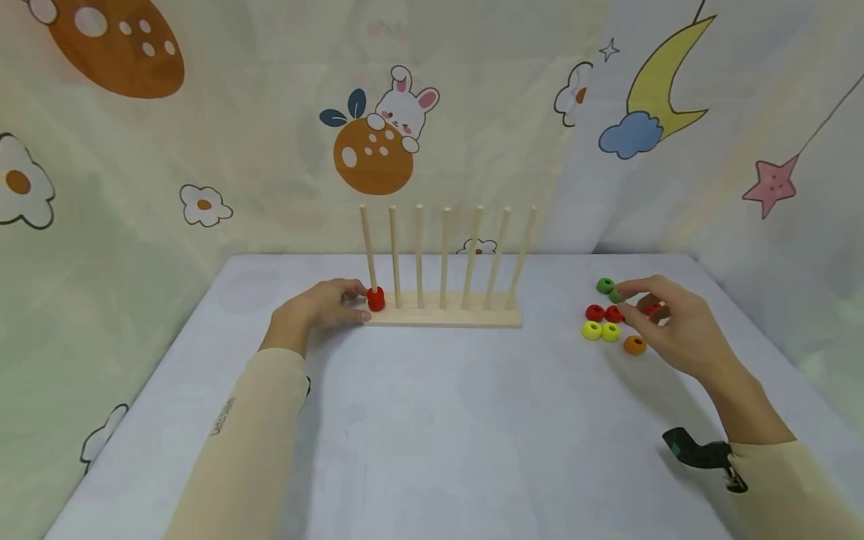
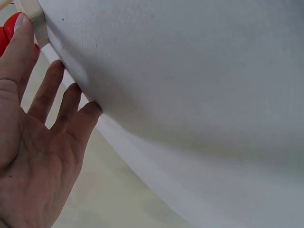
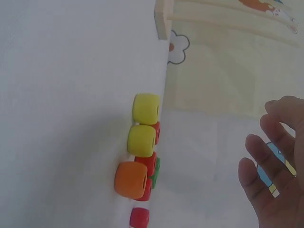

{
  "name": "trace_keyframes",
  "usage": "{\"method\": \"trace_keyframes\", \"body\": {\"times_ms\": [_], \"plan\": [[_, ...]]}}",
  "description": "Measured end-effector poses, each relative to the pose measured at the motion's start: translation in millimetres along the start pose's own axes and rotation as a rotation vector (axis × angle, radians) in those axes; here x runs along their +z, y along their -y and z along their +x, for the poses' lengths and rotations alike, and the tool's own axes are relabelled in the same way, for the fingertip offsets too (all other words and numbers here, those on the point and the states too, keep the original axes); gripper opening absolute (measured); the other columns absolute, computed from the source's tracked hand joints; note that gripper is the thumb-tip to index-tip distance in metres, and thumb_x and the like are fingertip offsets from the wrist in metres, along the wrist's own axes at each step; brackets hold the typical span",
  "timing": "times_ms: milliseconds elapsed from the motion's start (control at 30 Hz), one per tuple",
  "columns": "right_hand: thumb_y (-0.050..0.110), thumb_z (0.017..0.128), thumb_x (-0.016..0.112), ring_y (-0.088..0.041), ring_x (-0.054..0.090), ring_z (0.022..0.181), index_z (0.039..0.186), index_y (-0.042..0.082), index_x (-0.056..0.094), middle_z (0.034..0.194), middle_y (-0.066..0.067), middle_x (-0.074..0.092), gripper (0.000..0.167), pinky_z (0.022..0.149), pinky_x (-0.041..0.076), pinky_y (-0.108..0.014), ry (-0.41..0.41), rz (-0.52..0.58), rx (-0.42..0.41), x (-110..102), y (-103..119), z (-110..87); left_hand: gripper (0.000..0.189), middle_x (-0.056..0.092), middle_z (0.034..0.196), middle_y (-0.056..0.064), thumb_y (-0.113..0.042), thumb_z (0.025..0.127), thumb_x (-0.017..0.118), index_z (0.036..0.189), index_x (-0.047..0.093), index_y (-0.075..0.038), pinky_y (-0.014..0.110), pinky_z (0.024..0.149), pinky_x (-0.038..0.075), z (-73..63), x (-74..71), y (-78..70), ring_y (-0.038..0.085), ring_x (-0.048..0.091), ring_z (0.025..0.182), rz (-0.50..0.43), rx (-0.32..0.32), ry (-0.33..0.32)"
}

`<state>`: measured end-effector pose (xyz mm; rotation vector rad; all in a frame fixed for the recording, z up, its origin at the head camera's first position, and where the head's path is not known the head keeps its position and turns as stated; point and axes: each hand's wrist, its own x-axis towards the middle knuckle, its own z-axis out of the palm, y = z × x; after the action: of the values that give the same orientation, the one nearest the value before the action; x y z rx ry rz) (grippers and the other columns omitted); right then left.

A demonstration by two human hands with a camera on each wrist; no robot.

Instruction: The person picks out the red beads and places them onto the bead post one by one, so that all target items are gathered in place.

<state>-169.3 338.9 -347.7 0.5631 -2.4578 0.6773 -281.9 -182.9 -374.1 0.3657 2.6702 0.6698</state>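
A wooden peg rack (image 1: 442, 319) with several upright pegs stands toward the table's back. Red beads (image 1: 376, 299) are stacked on its leftmost peg. My left hand (image 1: 327, 304) holds the rack's left end, thumb in front and index finger toward the back, close beside the red beads. Over on the right, my right hand (image 1: 675, 326) hovers above loose beads, thumb and index finger apart. No bead shows between its fingers in the right wrist view. Below it lie two yellow beads (image 3: 141, 140), an orange bead (image 3: 130, 179), several red beads (image 1: 595, 313) and green beads (image 1: 605, 285).
The white tabletop (image 1: 432, 420) reaches back to a printed cloth backdrop (image 1: 270, 112). A black strap-like device (image 1: 698, 454) sits at the right sleeve's cuff. In the left wrist view, the table's edge (image 2: 128, 154) runs past my fingers.
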Motion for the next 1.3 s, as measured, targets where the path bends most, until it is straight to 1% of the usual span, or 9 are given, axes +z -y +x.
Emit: {"method": "trace_keyframes", "body": {"times_ms": [200, 400, 467, 533, 600, 667, 933, 1100, 1300], "plan": [[-0.009, 0.08, 0.081, 0.012, 0.048, 0.093, 0.122, 0.005, 0.069, 0.11, -0.009, 0.068, 0.045, 0.075, 0.043, -0.005, 0.028, -0.048, 0.01, -3.2, -16.7, -1.2, 0.051, 0.05, 0.151, 0.016, -0.034, 0.098, 0.07, 0.143, 0.054, -0.019, 0.061, 0.118, 0.032, -0.9, 1.5, 0.8, 0.038, 0.041, 0.143, -0.009, -0.005, -0.002], [0.0, 0.084, 0.081, -0.022, 0.056, 0.099, 0.125, 0.004, 0.067, 0.116, -0.014, 0.066, 0.043, 0.076, 0.038, -0.006, 0.11, -0.132, 0.081, -1.9, -32.0, -7.3, 0.048, 0.05, 0.15, 0.015, -0.033, 0.097, 0.071, 0.14, 0.056, -0.02, 0.061, 0.118, 0.033, -2.1, -0.1, 0.9, 0.037, 0.042, 0.141, -0.003, -0.02, 0.005], [0.002, 0.087, 0.079, -0.033, 0.057, 0.103, 0.128, 0.004, 0.065, 0.121, -0.018, 0.063, 0.043, 0.082, 0.05, -0.018, 0.155, -0.14, 0.134, -0.8, -36.8, -10.1, 0.048, 0.051, 0.149, 0.016, -0.033, 0.096, 0.072, 0.139, 0.056, -0.021, 0.061, 0.117, 0.033, -2.3, -0.4, 0.8, 0.037, 0.042, 0.141, 0.006, -0.025, 0.01], [0.004, 0.09, 0.076, -0.041, 0.055, 0.109, 0.131, 0.003, 0.063, 0.126, -0.022, 0.06, 0.043, 0.089, 0.057, -0.04, 0.192, -0.133, 0.181, -0.5, -41.2, -12.7, 0.047, 0.051, 0.148, 0.016, -0.034, 0.096, 0.072, 0.139, 0.056, -0.021, 0.062, 0.117, 0.034, -2.4, -0.6, 0.6, 0.038, 0.043, 0.14, 0.013, -0.026, 0.012], [0.004, 0.09, 0.075, -0.044, 0.053, 0.113, 0.132, 0.002, 0.061, 0.128, -0.024, 0.058, 0.044, 0.09, 0.053, -0.063, 0.211, -0.131, 0.203, -0.6, -45.5, -15.1, 0.047, 0.052, 0.148, 0.015, -0.034, 0.096, 0.072, 0.138, 0.057, -0.021, 0.062, 0.116, 0.034, -2.0, -0.5, 0.3, 0.037, 0.043, 0.14, 0.015, -0.024, 0.008], [0.004, 0.091, 0.075, -0.046, 0.051, 0.115, 0.133, 0.001, 0.059, 0.129, -0.026, 0.056, 0.045, 0.091, 0.047, -0.072, 0.225, -0.126, 0.211, -1.9, -50.0, -17.4, 0.047, 0.052, 0.148, 0.015, -0.033, 0.096, 0.072, 0.138, 0.057, -0.021, 0.061, 0.116, 0.034, -2.0, -0.3, -0.2, 0.037, 0.044, 0.14, 0.011, -0.02, 0.007], [0.019, 0.096, 0.073, -0.055, 0.04, 0.126, 0.14, 0.004, 0.053, 0.143, -0.032, 0.046, 0.051, 0.092, 0.041, -0.079, 0.301, -0.141, 0.353, -9.5, -69.0, -21.4, 0.046, 0.053, 0.147, 0.014, -0.033, 0.096, 0.072, 0.138, 0.057, -0.023, 0.062, 0.116, 0.034, -3.8, -0.7, -4.0, 0.036, 0.044, 0.14, 0.01, -0.03, 0.011], [0.02, 0.095, 0.074, -0.055, 0.039, 0.126, 0.141, 0.002, 0.052, 0.144, -0.033, 0.044, 0.054, 0.093, 0.04, -0.08, 0.306, -0.128, 0.361, -11.4, -76.6, -22.1, 0.046, 0.051, 0.149, 0.013, -0.034, 0.096, 0.072, 0.138, 0.057, -0.024, 0.063, 0.116, 0.034, -2.0, -2.0, -4.6, 0.036, 0.042, 0.141, 0.01, -0.037, 0.014], [0.033, 0.097, 0.073, -0.055, 0.042, 0.121, 0.145, 0.002, 0.049, 0.144, -0.033, 0.041, 0.062, 0.088, 0.048, -0.075, 0.353, -0.099, 0.401, -13.7, -79.3, -25.6, 0.047, 0.051, 0.149, 0.013, -0.033, 0.096, 0.072, 0.139, 0.056, -0.023, 0.062, 0.116, 0.034, 0.6, 0.1, -4.0, 0.036, 0.042, 0.141, 0.003, -0.041, 0.019]]}}
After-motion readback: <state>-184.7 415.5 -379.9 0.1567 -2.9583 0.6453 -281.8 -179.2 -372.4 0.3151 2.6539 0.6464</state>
